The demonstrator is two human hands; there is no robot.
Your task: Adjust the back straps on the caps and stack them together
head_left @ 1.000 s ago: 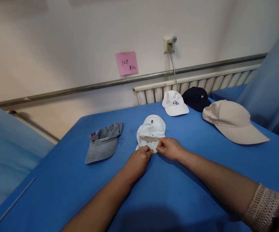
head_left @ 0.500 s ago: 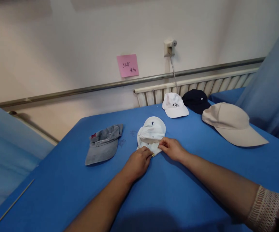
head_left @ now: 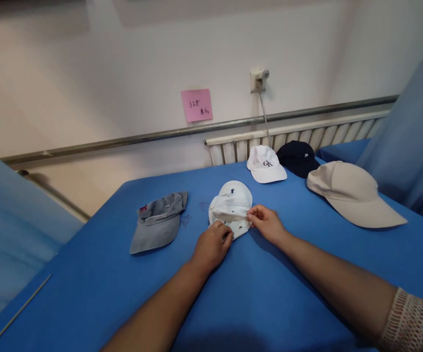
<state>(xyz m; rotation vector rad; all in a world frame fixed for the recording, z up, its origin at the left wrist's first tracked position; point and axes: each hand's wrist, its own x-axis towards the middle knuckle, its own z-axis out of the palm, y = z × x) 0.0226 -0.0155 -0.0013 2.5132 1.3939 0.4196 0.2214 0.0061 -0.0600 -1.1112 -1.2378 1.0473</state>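
In the middle of the blue-covered table lies a pale white baseball cap [head_left: 229, 203] with a small dark logo, its hollow inside turned partly towards me. My left hand [head_left: 213, 247] is closed on the cap's near left edge, the fingers curled over the fabric. At the right edge my right hand [head_left: 266, 222] pinches the cap's rim between thumb and fingertips. A small dark spot shows on the near band between the hands. Left of them a grey cap [head_left: 156, 222] with a red patch lies with its brim towards me.
A white cap [head_left: 266, 165] with dark lettering, a black cap [head_left: 298, 159] and a large beige cap [head_left: 354, 193] stand at the back right. A thin stick [head_left: 19, 312] lies at the left edge. Behind are a radiator [head_left: 229, 150], metal rail [head_left: 141, 140] and plugged socket [head_left: 258, 81].
My right hand has shifted a little to the right along the cap's edge, away from my left hand. A small yellowish bit by my left fingertips no longer shows. The view has tilted slightly.
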